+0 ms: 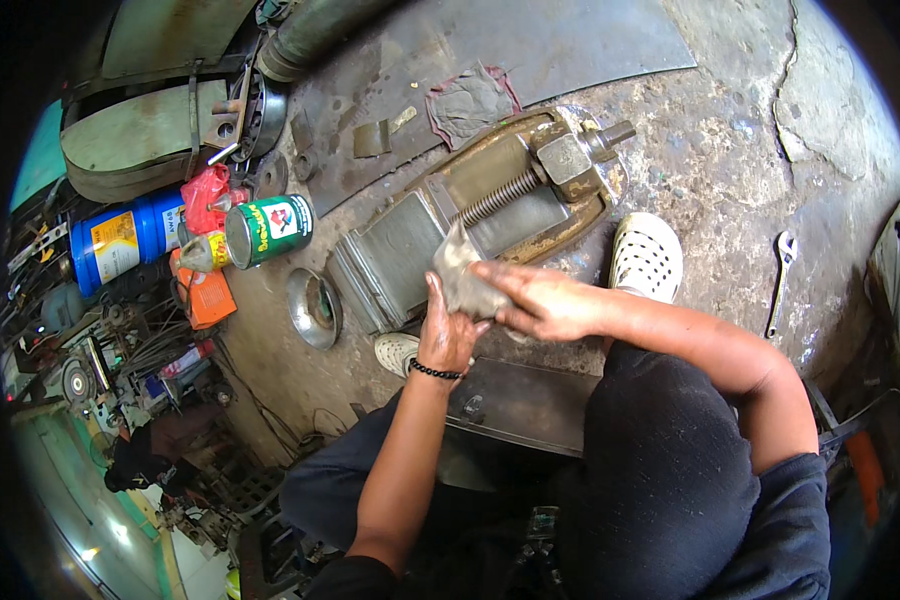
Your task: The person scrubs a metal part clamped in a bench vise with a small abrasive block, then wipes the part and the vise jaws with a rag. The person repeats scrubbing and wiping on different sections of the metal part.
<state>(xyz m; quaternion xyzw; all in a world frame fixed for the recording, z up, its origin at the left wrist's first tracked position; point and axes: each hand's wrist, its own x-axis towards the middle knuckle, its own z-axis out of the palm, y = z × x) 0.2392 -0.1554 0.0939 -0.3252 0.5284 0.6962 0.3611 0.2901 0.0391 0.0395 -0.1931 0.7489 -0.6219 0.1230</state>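
A grey, stained rag (467,284) is bunched between my two hands, above the near side of a large machine vise (395,262). My right hand (538,300) grips the rag from the right, fingers pressed into it. My left hand (448,338), with a beaded bracelet at the wrist, holds the rag from the left and below. One left digit stretches up along the cloth; the other left fingers are mostly hidden by it. The vise lies on the floor, its threaded screw (500,198) running toward the far right.
Left of the vise are a metal bowl (314,308), a green can (270,231), blue buckets (120,245) and an orange box (206,292). A second rag (470,105) lies beyond on a metal sheet. An adjustable wrench (782,283) rests at right. Another person (150,455) is at lower left.
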